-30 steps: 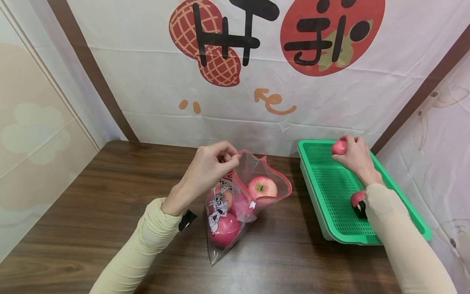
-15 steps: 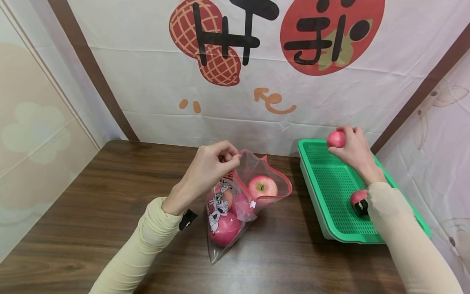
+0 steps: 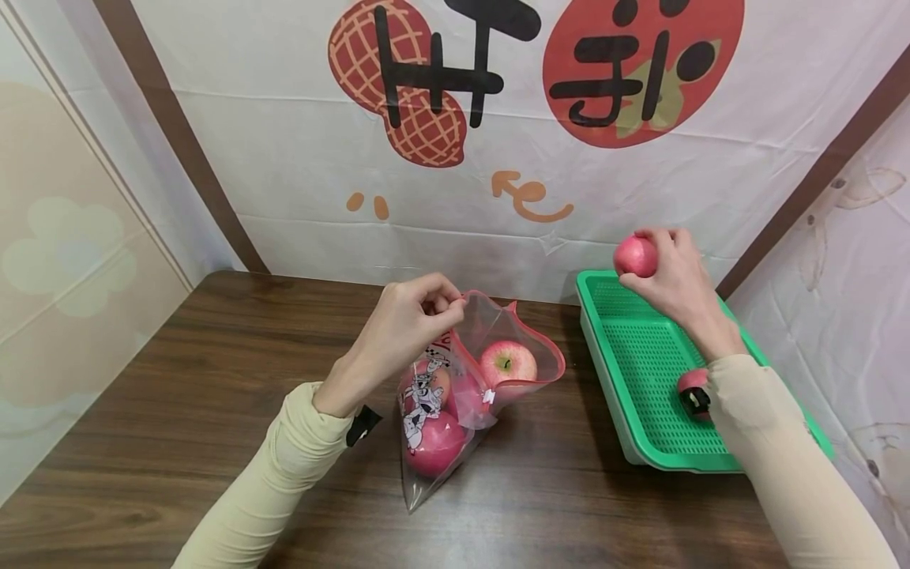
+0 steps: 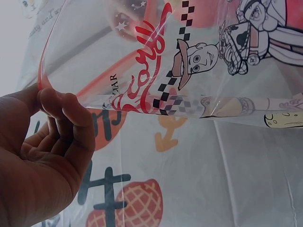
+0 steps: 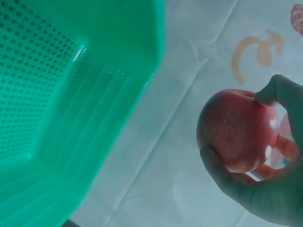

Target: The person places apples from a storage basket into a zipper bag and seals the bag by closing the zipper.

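Observation:
My left hand (image 3: 408, 328) pinches the red-edged mouth of a clear zip bag (image 3: 478, 423), as the left wrist view also shows with the thumb and fingers at the corner. Several apples lie inside the bag; one apple (image 3: 508, 362) shows stem-up at the open mouth. A white slider sits on the red zip. Over the back of the green basket (image 3: 617, 379), my right hand (image 3: 678, 280) holds a red apple (image 3: 635, 257) between thumb and fingers. The right wrist view shows that apple raised beside the basket's rim. Another apple (image 3: 691, 383) sits in the basket, partly hidden by the wrist strap.
Bag and basket stand on a dark wooden table (image 3: 178, 395), the basket at the right. A white printed cloth (image 3: 298, 158) hangs right behind the table's back edge. Another pale cloth (image 3: 853, 332) hangs at the right, close to the basket.
The right hand has lifted the apple up from the back of the basket and shifted it left. The left hand and the bag have stayed in place.

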The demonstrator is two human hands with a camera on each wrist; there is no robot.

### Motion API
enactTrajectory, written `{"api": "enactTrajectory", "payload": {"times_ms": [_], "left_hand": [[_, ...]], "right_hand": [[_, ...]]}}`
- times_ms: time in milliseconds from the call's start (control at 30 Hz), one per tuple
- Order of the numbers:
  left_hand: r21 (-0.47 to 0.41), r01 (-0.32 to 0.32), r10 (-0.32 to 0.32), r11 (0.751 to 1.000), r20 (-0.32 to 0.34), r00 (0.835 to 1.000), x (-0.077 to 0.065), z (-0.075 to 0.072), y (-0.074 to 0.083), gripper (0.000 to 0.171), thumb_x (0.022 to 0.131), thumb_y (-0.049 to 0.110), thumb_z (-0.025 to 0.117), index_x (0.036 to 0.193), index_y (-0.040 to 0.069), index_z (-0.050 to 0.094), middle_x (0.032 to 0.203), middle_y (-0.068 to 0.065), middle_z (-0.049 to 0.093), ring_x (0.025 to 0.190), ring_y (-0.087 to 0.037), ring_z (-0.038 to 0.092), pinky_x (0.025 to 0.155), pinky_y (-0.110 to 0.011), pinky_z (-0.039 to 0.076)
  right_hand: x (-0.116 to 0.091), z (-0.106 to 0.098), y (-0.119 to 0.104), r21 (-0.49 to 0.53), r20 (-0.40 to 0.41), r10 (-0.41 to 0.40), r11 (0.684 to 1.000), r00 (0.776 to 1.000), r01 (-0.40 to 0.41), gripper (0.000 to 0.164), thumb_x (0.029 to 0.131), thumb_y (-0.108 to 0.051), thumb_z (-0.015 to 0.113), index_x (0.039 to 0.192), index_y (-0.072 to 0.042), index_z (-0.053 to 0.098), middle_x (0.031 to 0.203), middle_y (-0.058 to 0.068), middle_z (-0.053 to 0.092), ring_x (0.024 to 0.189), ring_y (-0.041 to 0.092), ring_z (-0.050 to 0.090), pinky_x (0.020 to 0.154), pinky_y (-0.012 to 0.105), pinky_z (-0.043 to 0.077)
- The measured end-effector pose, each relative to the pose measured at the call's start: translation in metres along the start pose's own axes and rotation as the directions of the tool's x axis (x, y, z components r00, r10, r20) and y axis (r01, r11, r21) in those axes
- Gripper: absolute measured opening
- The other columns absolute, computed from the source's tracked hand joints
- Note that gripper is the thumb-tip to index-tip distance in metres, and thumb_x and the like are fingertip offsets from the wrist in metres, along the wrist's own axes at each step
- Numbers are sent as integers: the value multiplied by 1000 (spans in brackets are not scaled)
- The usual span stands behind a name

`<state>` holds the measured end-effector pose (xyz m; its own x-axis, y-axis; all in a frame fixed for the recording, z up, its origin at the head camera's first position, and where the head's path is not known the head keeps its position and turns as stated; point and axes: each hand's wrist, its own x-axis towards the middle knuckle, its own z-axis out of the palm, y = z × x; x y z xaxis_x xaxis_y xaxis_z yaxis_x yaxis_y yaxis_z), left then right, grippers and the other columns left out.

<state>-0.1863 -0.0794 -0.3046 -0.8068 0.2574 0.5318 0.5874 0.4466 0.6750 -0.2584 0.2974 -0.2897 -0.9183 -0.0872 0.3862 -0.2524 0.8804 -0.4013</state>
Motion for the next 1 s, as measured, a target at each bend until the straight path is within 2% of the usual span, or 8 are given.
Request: {"api": "enactTrajectory", "payload": {"times_ms": [633, 1000], "left_hand": [[-12, -7, 7, 1000, -2, 1000, 1, 2, -1, 9, 85, 9, 66, 80, 16, 68, 65, 6, 57, 58, -8, 51, 54, -20, 41], [-11, -18, 18, 1000, -4, 1000, 3, 2, -1, 10, 85, 8, 66, 79, 16, 68, 65, 6, 57, 58, -7, 50, 53, -20, 40]], "right_hand": [[-3, -8, -55, 49, -57, -109, 993, 992, 112, 70, 75, -20, 80, 137, -11, 49, 131, 19, 45, 118, 35, 45, 85, 61, 52], [-12, -11, -85, 85, -88, -226, 969, 970, 234, 66, 74, -15, 79, 134, -10, 52, 131, 17, 45, 117, 32, 50, 85, 58, 54]]}}
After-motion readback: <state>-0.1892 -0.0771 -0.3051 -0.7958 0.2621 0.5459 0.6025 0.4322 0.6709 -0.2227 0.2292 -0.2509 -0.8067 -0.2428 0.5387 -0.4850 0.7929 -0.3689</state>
